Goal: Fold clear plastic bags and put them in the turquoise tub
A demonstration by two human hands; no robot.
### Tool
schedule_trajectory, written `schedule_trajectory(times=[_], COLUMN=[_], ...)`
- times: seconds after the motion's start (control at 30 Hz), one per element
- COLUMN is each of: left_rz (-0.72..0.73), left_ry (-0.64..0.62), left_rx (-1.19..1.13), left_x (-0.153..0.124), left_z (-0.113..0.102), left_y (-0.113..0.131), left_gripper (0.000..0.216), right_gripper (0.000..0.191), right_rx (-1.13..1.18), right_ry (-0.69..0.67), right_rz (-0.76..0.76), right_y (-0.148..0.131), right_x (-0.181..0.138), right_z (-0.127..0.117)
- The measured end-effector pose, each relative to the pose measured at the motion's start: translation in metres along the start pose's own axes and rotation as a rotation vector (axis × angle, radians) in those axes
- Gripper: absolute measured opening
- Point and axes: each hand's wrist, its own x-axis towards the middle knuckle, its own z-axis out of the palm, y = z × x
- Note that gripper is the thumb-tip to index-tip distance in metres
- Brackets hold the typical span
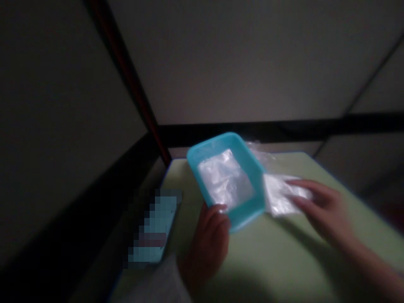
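Observation:
A turquoise plastic tray is held tilted above the table by my left hand, whose fingers curl over its near left rim. Inside the tray lies a shiny clear plastic packet with whitish contents that I cannot make out. Just right of the tray, my right hand pinches a second shiny white plastic packet between thumb and fingers. This packet's left edge is close to the tray's right rim; whether they touch is unclear. The picture is dim and blurred.
The pale green table has a blue edge. A pixelated light-blue flat object lies at its left side. Crumpled clear plastic shows behind the tray. Grey walls with dark bands stand behind and to the left.

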Motion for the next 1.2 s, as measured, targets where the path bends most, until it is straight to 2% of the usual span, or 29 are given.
schedule_trajectory(times=[0.17,0.33,0.6,0.77,0.9,1.03,1.2], left_rz=[0.059,0.097,0.135,0.161,0.155,0.217,0.277], left_ry=[-0.025,-0.052,-0.093,-0.120,-0.132,-0.137,-0.149], left_rx=[-0.059,-0.084,-0.098,-0.113,-0.121,-0.150,-0.134], left_x=[-0.009,-0.013,-0.011,-0.012,-0.015,-0.018,-0.029], left_z=[0.002,0.000,-0.007,-0.008,-0.008,-0.008,-0.004], left_y=[0.014,0.026,0.040,0.042,0.044,0.044,0.043], left_gripper=[0.017,0.021,0.024,0.025,0.022,0.019,0.021], right_gripper=[0.016,0.014,0.048,0.031,0.025,0.010,0.027], right_rx=[-0.036,-0.194,-0.375,-0.454,-0.486,-0.563,-0.847], right_ry=[-0.039,-0.070,-0.012,-0.022,-0.033,-0.196,-0.262], right_rz=[-0.132,-0.213,-0.384,-0.499,-0.595,-0.759,-1.057], right_y=[-0.017,-0.026,-0.025,-0.020,-0.023,-0.032,-0.039], right_x=[0.001,0.003,0.003,0.002,0.003,0.008,0.016], right_z=[-0.003,-0.001,0.002,0.006,0.005,0.003,0.004])
